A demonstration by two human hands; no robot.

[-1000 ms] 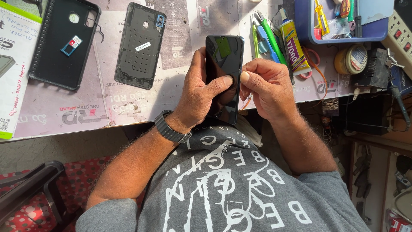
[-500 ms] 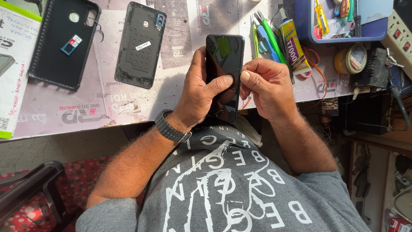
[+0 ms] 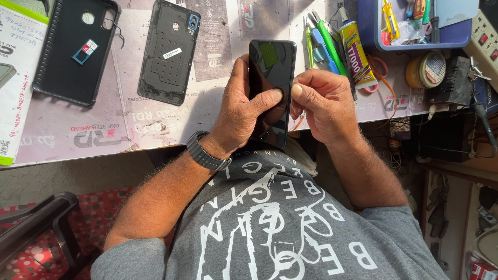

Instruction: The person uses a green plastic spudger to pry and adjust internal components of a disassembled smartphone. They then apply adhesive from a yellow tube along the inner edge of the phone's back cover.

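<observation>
My left hand [image 3: 243,116], with a dark watch [image 3: 206,153] on its wrist, grips a black phone [image 3: 272,67] upright over the table's front edge, thumb lying across the dark screen. My right hand [image 3: 326,106] is curled beside the phone, its thumb tip pressed against the phone's right edge. Whether something small is pinched in those fingers is hidden.
On the printed mat [image 3: 155,124] lie a black phone back cover [image 3: 168,52] and a black phone case [image 3: 75,49]. A glue tube [image 3: 355,54], green and blue tools [image 3: 324,44], a blue tray [image 3: 415,36] of tools and a round tin [image 3: 425,70] sit at right. A paper leaflet [image 3: 15,72] lies far left.
</observation>
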